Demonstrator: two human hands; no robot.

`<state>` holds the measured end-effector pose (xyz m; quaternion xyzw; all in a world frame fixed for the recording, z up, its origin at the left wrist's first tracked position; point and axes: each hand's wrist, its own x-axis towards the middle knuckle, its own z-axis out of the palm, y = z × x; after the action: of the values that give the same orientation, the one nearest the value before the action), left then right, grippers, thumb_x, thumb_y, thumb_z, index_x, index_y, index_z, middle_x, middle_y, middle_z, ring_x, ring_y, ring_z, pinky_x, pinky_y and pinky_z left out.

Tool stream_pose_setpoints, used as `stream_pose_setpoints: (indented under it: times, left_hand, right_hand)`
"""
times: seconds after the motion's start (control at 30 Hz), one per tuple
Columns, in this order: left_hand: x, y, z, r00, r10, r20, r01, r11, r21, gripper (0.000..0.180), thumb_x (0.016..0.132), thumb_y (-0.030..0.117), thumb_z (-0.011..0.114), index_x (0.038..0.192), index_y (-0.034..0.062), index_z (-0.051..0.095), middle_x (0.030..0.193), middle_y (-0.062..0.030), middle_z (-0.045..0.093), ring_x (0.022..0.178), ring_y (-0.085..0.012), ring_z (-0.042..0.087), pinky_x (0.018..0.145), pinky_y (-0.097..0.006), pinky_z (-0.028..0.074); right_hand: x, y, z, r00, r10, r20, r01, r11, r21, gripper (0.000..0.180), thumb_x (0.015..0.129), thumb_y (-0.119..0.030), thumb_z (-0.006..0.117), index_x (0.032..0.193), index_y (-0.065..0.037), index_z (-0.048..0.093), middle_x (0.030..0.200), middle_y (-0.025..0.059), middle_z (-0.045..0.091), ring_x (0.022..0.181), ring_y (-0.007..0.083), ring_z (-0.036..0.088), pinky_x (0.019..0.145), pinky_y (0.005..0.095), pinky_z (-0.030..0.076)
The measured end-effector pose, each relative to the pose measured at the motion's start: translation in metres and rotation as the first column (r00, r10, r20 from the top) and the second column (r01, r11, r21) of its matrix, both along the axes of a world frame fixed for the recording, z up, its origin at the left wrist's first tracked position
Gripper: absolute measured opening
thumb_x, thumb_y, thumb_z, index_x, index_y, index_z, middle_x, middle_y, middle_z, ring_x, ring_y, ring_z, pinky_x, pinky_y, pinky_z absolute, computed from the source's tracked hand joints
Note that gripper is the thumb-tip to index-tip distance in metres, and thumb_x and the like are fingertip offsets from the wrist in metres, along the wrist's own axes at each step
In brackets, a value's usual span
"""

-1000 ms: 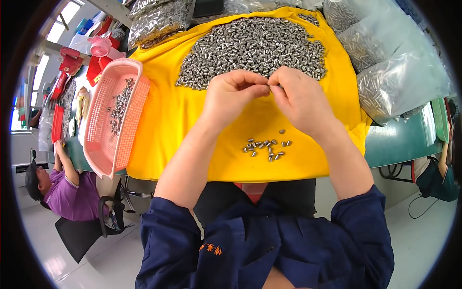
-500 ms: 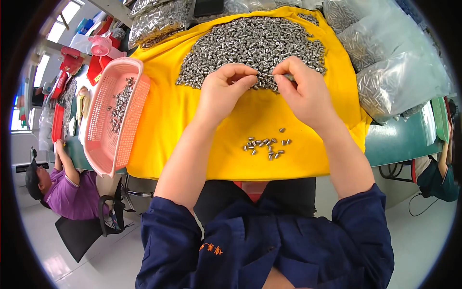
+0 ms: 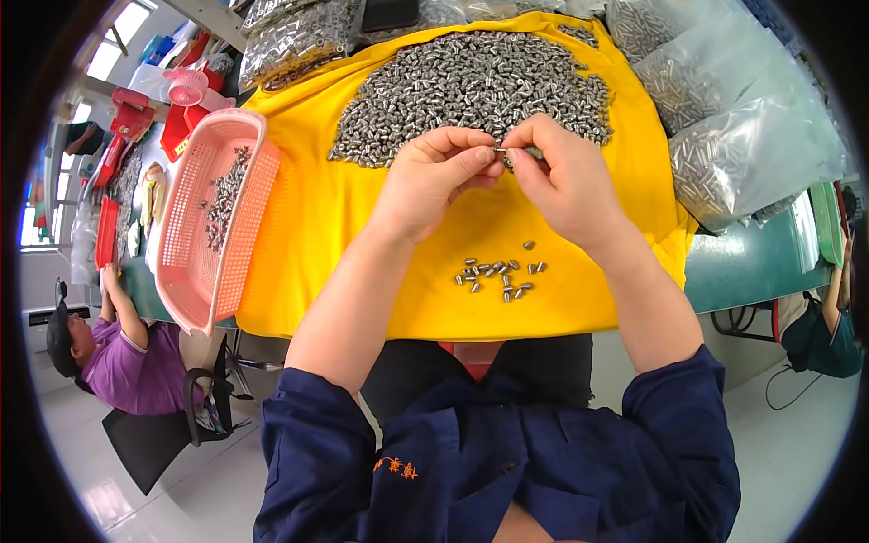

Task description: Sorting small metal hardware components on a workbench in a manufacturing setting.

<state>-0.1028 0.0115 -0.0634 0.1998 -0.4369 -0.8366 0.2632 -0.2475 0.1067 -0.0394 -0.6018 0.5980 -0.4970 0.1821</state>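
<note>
Both my hands meet over the near edge of a big pile of small metal cylinders (image 3: 471,86) on a yellow cloth (image 3: 326,226). Thumb and forefinger of my left hand (image 3: 434,176) are pinched on a small metal part, mostly covered by the fingertips. Facing it, my right hand (image 3: 568,181) pinches a thin pin-like piece (image 3: 501,149) whose end points at the left fingertips. Its exact kind is too small to tell. Closer to me, several loose metal cylinders (image 3: 498,269) lie scattered on the cloth.
A pink perforated basket (image 3: 258,195) with some metal parts stands at the left. Clear bags of metal parts (image 3: 738,163) line the right; more bags (image 3: 303,45) and a dark phone (image 3: 391,13) lie at the back. One person in purple (image 3: 145,366) sits left, another (image 3: 819,339) right.
My left hand has shifted right and slightly down, so the fingertips of both hands are now closer together. The scattered cylinders stay as they were.
</note>
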Motion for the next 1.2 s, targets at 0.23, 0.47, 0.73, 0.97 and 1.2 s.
stream_pose_setpoints:
  times: [0.23,0.47,0.73,0.97,1.2]
  left_hand:
    - [-0.002,0.004,0.0,0.993,0.109,0.052,-0.096,0.974,-0.207,0.011,0.082,0.001,0.059,0.093,-0.002,0.06,0.085,-0.0084,0.063,0.077,-0.0147,0.062,0.072,-0.026,0.051]
    - [-0.003,0.002,0.001,0.987,0.116,0.108,-0.106,0.99,-0.094,0.011,0.083,0.002,0.058,0.094,-0.0011,0.059,0.085,-0.0074,0.063,0.076,-0.0144,0.061,0.073,-0.025,0.051]
    - [0.005,0.025,0.012,0.872,-0.04,0.487,0.444,0.482,-0.755,0.01,0.073,0.006,0.063,0.083,0.0031,0.065,0.077,-0.006,0.063,0.072,-0.0181,0.061,0.068,-0.027,0.048]
    - [-0.007,0.012,0.016,0.797,0.367,0.479,0.349,0.368,-0.862,0.014,0.074,0.012,0.064,0.086,0.005,0.065,0.082,-0.0088,0.062,0.071,-0.0201,0.06,0.065,-0.029,0.048]
    - [-0.027,0.007,0.009,0.698,0.554,0.453,0.506,0.064,-0.86,0.016,0.072,0.022,0.065,0.079,0.0071,0.065,0.078,-0.0112,0.059,0.075,-0.0287,0.059,0.067,-0.038,0.048]
  right_hand:
    - [0.003,0.0,0.003,0.998,-0.025,-0.055,0.023,0.999,-0.033,0.005,0.081,-0.007,0.052,0.082,-0.002,0.051,0.069,0.0123,0.059,0.06,0.0267,0.058,0.052,0.0335,0.044]
    - [-0.003,0.0,0.002,0.992,-0.083,-0.091,0.08,0.996,-0.028,0.004,0.08,-0.007,0.054,0.081,-0.003,0.053,0.064,0.008,0.057,0.053,0.0179,0.054,0.05,0.0287,0.042]
    - [-0.025,-0.002,0.006,0.965,-0.264,0.013,0.263,0.96,-0.096,0.006,0.082,-0.009,0.056,0.085,-0.004,0.055,0.056,0.0028,0.051,0.047,0.0082,0.042,0.045,0.0249,0.035]
    - [-0.019,0.0,0.013,0.972,-0.235,0.031,0.237,0.967,-0.093,0.007,0.082,-0.01,0.056,0.085,-0.004,0.055,0.057,0.004,0.053,0.048,0.0087,0.045,0.046,0.025,0.036]
    - [-0.016,-0.001,0.011,0.981,-0.194,0.0,0.193,0.976,-0.1,0.007,0.079,-0.008,0.055,0.084,-0.004,0.055,0.063,0.009,0.057,0.051,0.0182,0.052,0.049,0.0292,0.041]
